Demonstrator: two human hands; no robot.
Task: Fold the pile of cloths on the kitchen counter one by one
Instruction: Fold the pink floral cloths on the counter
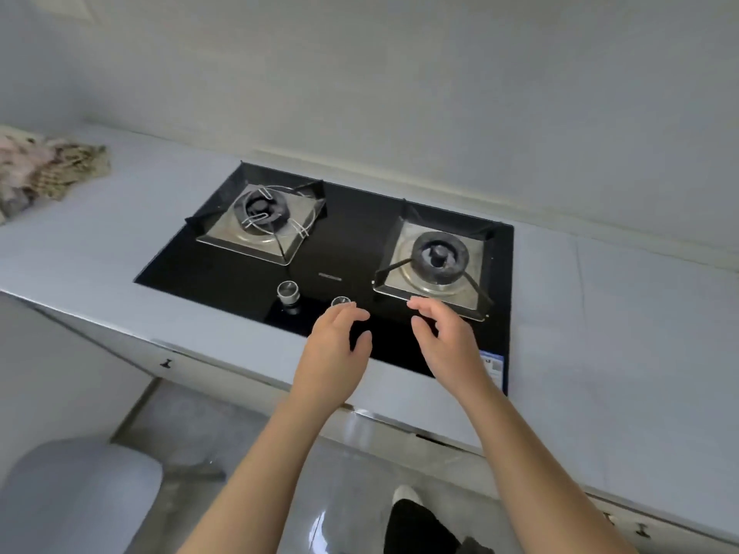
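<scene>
We judge nothing folded yet: the pile of cloths (44,173) lies crumpled on the counter (100,241) at ten o'clock, well apart from our hands. Our left hand (334,345) and right hand (444,341) hover empty, fingers relaxed, over the hob (352,249).

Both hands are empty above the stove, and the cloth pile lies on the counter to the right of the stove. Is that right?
Not quite. The head view shows the cloths on the counter to the left of the stove, not the right. The left hand and right hand are indeed empty above the stove.
</scene>
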